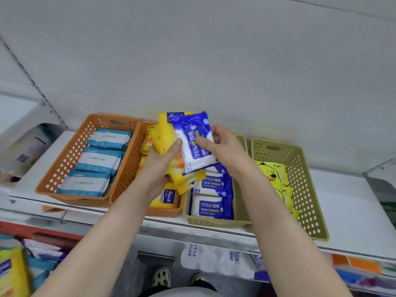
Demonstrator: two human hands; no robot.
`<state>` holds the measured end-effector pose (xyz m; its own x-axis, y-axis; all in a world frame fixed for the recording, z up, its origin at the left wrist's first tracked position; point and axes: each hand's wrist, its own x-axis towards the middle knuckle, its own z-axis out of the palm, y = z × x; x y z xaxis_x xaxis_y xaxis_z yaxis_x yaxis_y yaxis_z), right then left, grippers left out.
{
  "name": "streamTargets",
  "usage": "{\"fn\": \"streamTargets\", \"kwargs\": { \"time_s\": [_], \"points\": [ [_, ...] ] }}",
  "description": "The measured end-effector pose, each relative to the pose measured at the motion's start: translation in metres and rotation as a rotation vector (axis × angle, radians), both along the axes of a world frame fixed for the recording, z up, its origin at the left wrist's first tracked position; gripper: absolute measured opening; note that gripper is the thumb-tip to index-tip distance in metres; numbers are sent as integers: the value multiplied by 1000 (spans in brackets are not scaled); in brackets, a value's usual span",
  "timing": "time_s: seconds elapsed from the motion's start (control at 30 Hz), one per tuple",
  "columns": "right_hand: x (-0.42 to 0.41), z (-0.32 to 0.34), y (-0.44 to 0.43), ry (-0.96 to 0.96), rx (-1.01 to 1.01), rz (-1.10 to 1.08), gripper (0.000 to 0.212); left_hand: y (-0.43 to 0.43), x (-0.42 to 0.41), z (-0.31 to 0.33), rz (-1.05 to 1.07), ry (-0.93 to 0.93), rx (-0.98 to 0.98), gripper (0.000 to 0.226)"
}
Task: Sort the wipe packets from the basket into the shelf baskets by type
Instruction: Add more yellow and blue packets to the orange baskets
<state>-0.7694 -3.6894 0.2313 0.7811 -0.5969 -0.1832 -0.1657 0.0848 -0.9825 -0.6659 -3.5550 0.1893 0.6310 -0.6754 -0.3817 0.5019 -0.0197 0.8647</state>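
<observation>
The left hand (159, 166) is closed around a fanned stack of yellow packets (165, 133), thumb pressed on the front of it; the right hand (227, 148) pinches a blue-and-white alcohol wipe packet (190, 155) between thumb and fingers, and this packet lies against the yellow stack with its print upside down. Both hands hover above the white shelf (353, 211), over the two middle baskets.

Four perforated baskets stand in a row on the shelf, side by side. The leftmost orange basket (64, 163) holds teal-and-white packets (98, 159) in a row; the second orange basket (126, 174) holds a yellow packet (167, 199) at its front, while the left hand and the stack hide most of its inside. The olive basket (214, 222) beside it holds alcohol wipe packets (211, 207) of the same blue-and-white kind as the held one; the held packet and the right wrist cover its back part. The right forearm crosses the seam between this basket and the far olive basket (306, 189), which holds yellow duck packets (272, 172) along its left wall.

Below the shelf at lower left, a red basket (42, 234) shows mixed packets, blurred; a pack of white paper rolls (205, 260) sits on a lower level; two shoes (161, 277) show on the floor between the forearms.
</observation>
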Motion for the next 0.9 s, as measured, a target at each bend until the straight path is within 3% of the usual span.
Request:
{"fn": "streamTargets", "kwargs": {
  "time_s": [0.07, 0.2, 0.33, 0.37, 0.43, 0.5, 0.57, 0.7, 0.8, 0.9],
  "points": [
    [-4, -2, -5, -20, 87, -88, 33, 1, 0, -3, 27, 61, -19, 76],
    [-22, -18, -24, -4, 47, -184, 69, 11, 4, -6, 108, 58, -66, 62],
    [-37, -39, -25, 237, -271, -170, 27, 21, 10, -4, 195, 29, -93, 53],
    [-38, -44, -22, 290, -336, -158, 25, 23, 11, -4, 209, 29, -96, 54],
    [-38, -50, -16, 368, -411, -146, 35, 25, 12, -4, 225, 30, -95, 55],
    [-42, -54, -12, 435, -462, -115, 58, 26, 11, -5, 220, 25, -94, 57],
    [-47, -61, -11, 542, -428, -62, 65, 26, 9, -7, 208, 19, -92, 60],
    [-52, -73, -8, 781, -155, -44, 50, 23, 6, -16, 166, 37, -96, 47],
    [-49, -68, -2, 1072, -441, 261, 45, 18, 5, -21, 121, 61, -97, 71],
    [-48, -76, 2, 1250, -698, 460, 61, 13, 4, -22, 120, 56, -91, 74]
  ]
}}
